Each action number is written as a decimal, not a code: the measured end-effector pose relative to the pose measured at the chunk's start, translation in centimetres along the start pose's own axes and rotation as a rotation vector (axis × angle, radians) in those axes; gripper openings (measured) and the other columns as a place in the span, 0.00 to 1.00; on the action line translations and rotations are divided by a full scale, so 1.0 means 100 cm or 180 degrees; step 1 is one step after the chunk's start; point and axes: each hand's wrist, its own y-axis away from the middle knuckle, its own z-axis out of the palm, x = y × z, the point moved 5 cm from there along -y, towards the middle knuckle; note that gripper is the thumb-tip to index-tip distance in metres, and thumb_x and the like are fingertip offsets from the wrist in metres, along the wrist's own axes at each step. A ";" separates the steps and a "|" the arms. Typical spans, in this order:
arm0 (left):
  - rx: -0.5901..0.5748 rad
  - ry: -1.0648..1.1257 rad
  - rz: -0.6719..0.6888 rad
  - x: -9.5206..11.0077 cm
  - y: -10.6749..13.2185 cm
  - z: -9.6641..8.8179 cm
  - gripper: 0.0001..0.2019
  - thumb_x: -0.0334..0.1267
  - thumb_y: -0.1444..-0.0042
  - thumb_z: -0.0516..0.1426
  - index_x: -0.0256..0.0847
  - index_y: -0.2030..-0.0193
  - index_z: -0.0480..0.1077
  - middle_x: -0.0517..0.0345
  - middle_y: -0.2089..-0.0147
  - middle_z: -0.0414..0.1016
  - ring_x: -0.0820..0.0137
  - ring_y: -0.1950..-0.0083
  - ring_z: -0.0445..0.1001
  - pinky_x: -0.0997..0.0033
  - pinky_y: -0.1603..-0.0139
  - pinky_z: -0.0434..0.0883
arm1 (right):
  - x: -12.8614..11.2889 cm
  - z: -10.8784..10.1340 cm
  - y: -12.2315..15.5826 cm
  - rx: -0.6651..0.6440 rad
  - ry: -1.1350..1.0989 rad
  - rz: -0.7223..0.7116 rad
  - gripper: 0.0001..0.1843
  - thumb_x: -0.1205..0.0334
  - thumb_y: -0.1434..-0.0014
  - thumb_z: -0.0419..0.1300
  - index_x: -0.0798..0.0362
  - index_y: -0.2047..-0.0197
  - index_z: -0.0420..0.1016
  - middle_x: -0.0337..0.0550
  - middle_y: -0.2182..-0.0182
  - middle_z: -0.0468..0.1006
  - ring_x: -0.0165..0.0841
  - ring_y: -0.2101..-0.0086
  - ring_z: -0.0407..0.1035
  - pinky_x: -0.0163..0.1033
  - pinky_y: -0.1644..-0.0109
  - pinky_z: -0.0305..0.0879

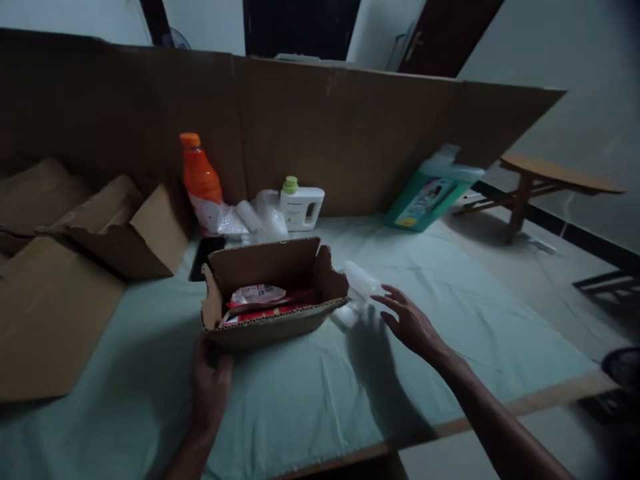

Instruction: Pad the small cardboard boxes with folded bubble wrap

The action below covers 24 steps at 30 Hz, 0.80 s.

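A small cardboard box [280, 331], its top uncovered, sits in the middle of the cloth-covered table. Inside lie a silvery-white packet [257, 294] and a red package [265, 313]. My left hand [210, 377] grips the box at its near left corner, with most of its fingers hidden behind the cardboard. My right hand [407, 320] hovers to the right of the box, fingers spread and holding nothing. Just beyond its fingertips, clear plastic air cushions [361, 279] lie against the box's right side; I cannot tell whether the fingers touch them.
Behind the box stand an orange-capped bottle [201, 177], bubble wrap [267, 217] and a white jug [301, 208]. A green liquid jug [430, 190] leans at the back right. Open cardboard boxes [120, 233] crowd the left. A tall cardboard panel [350, 133] closes off the back.
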 end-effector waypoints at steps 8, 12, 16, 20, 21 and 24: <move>-0.0186 0.0034 0.0142 0.009 0.008 -0.001 0.28 0.35 0.51 0.58 0.41 0.40 0.65 0.48 0.40 0.71 0.56 0.36 0.68 0.55 0.31 0.60 | -0.045 -0.037 0.021 0.0911 -0.0937 0.0053 0.13 0.58 0.35 0.56 0.49 0.53 0.79 0.49 0.50 0.79 0.40 0.56 0.77 0.45 0.58 0.77; -0.0348 -0.0016 0.0229 0.025 0.015 0.005 0.31 0.35 0.50 0.58 0.41 0.37 0.61 0.47 0.38 0.69 0.57 0.35 0.67 0.56 0.31 0.60 | -0.098 -0.006 -0.008 0.0304 -0.1869 -0.0293 0.24 0.57 0.38 0.58 0.49 0.39 0.69 0.52 0.45 0.76 0.41 0.54 0.75 0.44 0.59 0.76; -0.0632 -0.0148 0.0317 0.038 0.012 0.013 0.31 0.35 0.48 0.58 0.41 0.36 0.60 0.48 0.39 0.70 0.58 0.38 0.70 0.59 0.35 0.65 | -0.130 0.034 -0.018 -0.0171 -0.2510 -0.0332 0.25 0.53 0.40 0.59 0.52 0.42 0.70 0.51 0.51 0.78 0.39 0.61 0.75 0.45 0.60 0.76; -0.0675 -0.0074 0.0426 0.043 -0.008 0.023 0.29 0.36 0.48 0.58 0.41 0.38 0.62 0.48 0.41 0.71 0.59 0.38 0.70 0.60 0.36 0.66 | -0.134 0.050 -0.015 0.0043 -0.2874 -0.0122 0.25 0.53 0.39 0.58 0.51 0.40 0.69 0.51 0.47 0.76 0.41 0.55 0.74 0.45 0.57 0.76; -0.0657 -0.0059 0.0447 0.045 -0.015 0.027 0.29 0.36 0.49 0.58 0.41 0.38 0.62 0.48 0.42 0.72 0.59 0.38 0.71 0.60 0.37 0.67 | -0.133 0.051 -0.016 0.0067 -0.2904 -0.0070 0.26 0.54 0.40 0.59 0.51 0.40 0.68 0.51 0.47 0.76 0.41 0.55 0.74 0.46 0.56 0.76; -0.0602 -0.0094 0.0489 0.048 -0.035 0.042 0.29 0.35 0.51 0.58 0.40 0.40 0.63 0.49 0.44 0.74 0.60 0.42 0.73 0.60 0.39 0.69 | -0.129 0.052 -0.030 0.0004 -0.2947 0.0088 0.28 0.55 0.42 0.60 0.51 0.39 0.68 0.52 0.46 0.75 0.42 0.55 0.74 0.48 0.55 0.76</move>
